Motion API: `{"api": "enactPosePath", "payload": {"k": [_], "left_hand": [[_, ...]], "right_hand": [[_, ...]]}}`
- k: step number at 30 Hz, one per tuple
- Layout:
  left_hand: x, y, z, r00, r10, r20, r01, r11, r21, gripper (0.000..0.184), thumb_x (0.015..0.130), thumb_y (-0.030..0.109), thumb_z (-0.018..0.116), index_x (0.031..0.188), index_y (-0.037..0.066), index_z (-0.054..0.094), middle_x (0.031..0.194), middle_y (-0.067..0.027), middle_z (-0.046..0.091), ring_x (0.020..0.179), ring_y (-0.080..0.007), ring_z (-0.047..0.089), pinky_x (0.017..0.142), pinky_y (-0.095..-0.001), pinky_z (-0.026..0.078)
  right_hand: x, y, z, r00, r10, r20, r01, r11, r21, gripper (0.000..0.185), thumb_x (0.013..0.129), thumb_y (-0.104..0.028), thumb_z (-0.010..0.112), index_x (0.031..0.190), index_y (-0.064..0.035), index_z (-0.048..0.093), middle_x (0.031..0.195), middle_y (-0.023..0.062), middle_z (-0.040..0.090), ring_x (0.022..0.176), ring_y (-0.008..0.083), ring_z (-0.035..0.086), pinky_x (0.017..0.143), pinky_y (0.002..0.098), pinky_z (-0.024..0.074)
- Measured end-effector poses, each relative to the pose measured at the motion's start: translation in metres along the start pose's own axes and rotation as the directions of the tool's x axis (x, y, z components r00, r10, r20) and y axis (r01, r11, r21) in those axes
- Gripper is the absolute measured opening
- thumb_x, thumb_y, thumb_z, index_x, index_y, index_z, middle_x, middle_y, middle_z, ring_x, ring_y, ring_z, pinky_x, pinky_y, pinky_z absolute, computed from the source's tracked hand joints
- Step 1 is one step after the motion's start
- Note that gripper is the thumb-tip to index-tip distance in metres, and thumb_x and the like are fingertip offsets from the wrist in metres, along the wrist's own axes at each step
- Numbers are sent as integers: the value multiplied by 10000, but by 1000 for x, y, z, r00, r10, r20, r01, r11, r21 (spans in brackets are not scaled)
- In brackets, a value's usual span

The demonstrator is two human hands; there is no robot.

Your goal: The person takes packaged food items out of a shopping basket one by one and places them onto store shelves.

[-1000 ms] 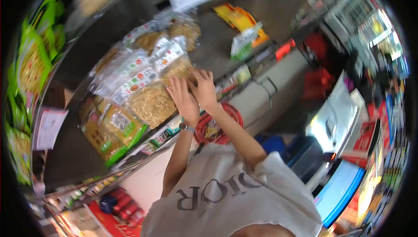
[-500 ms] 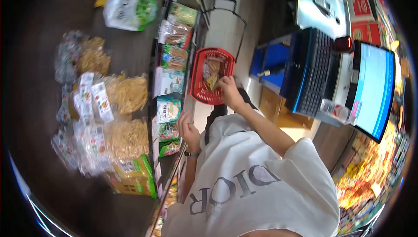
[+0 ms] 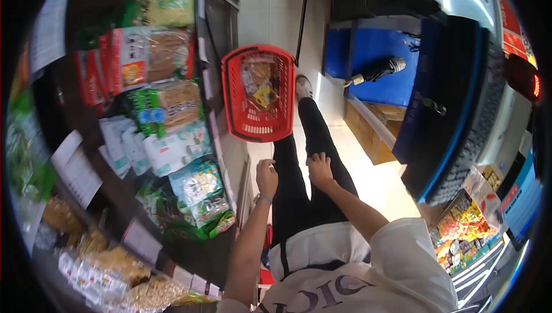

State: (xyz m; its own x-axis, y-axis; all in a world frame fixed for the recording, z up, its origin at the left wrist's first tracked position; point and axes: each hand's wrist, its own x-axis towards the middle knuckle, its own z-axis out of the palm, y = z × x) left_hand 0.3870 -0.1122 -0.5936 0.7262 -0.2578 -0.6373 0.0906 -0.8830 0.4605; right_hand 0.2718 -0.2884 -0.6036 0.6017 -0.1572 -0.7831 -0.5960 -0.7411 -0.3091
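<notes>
My left hand [image 3: 267, 178] hangs beside my left thigh, fingers loosely curled, nothing visible in it. A band circles that wrist. In front of my right thigh, my right hand [image 3: 319, 168] is also curled, with no object showing. Nearest to both hands is a red plastic shopping basket [image 3: 230, 99] on the floor ahead of my legs, apart from my hands. Inside lie clear-wrapped brownish packets [image 3: 261, 74] and a small yellow packet [image 3: 265, 96]. The basket's long black handle [image 3: 303, 22] extends away from me.
On the left, a shelf holds several bagged dry foods [image 3: 167, 54] and white packets [image 3: 178, 151]; more bags [image 3: 115, 267] lie lower left. On the right stand a counter with a keyboard [image 3: 483, 100], a blue bin [image 3: 379, 54] and a cardboard box [image 3: 371, 134].
My right hand has left the basket and drawn back to my thigh. My left hand has moved away from the shelf edge. The view has tilted down, showing my legs and a shoe.
</notes>
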Motion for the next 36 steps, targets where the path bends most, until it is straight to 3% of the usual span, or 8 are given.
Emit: {"api": "enactPosePath", "payload": {"k": [14,17,18,19,23,26,33,36], "left_hand": [[322,-113,132,999,23,34,-20,996,-91,136,881,33,570,977,-15,653,958,-237,692,955,-414,664,826,-473,532],[385,-191,172,987,-86,135,45,959,281,127,895,61,571,976,23,662,867,-183,689,885,-356,684,750,-481,546],[419,-239,202,900,-287,329,396,854,-339,139,924,111,578,1022,61,663,812,-132,664,825,-303,678,693,-451,542],[451,-298,214,762,-288,581,647,285,-707,153,953,160,585,1069,100,665,757,-81,638,765,-251,672,636,-421,538],[458,-171,180,500,-754,426,537,-117,-836,237,978,343,655,1121,167,585,717,22,550,602,-124,561,519,-239,434],[478,-230,210,726,-620,297,368,-15,-930,219,970,352,669,1089,177,613,733,18,551,606,-102,543,519,-215,415],[451,-174,203,621,-744,247,372,3,-928,205,993,318,643,998,114,653,740,12,576,601,-110,529,514,-229,399],[423,-174,207,830,-537,-152,189,527,-828,198,1008,261,627,954,70,623,765,-7,587,625,-99,542,528,-250,421]], "right_hand": [[98,4,25,893,449,46,-445,858,257,552,806,-164,687,1333,-142,522,1547,196,386,1389,483,360,1149,570,301],[97,6,24,898,439,31,-431,862,265,505,810,-162,688,1298,-147,559,1520,189,425,1394,462,366,1145,567,307],[96,4,26,899,438,10,-427,871,243,470,818,-154,682,1277,-147,579,1506,177,447,1396,450,371,1143,566,310],[100,3,27,902,432,-13,-419,881,219,437,826,-147,677,1255,-147,599,1493,164,468,1398,438,377,1142,565,313],[113,-7,21,935,349,-58,-341,933,111,356,844,-115,666,1199,-131,637,1452,109,527,1404,413,393,1131,553,328],[120,-7,18,951,307,-45,-303,950,79,355,840,-112,672,1192,-125,639,1437,107,538,1403,407,397,1127,549,333],[128,-10,15,954,292,-69,-288,956,54,296,834,-101,673,1128,-124,660,1386,92,573,1400,381,414,1127,528,336],[124,-10,21,954,284,-97,-283,959,22,284,834,-106,672,1117,-122,663,1373,86,585,1402,370,416,1122,518,345]]}}
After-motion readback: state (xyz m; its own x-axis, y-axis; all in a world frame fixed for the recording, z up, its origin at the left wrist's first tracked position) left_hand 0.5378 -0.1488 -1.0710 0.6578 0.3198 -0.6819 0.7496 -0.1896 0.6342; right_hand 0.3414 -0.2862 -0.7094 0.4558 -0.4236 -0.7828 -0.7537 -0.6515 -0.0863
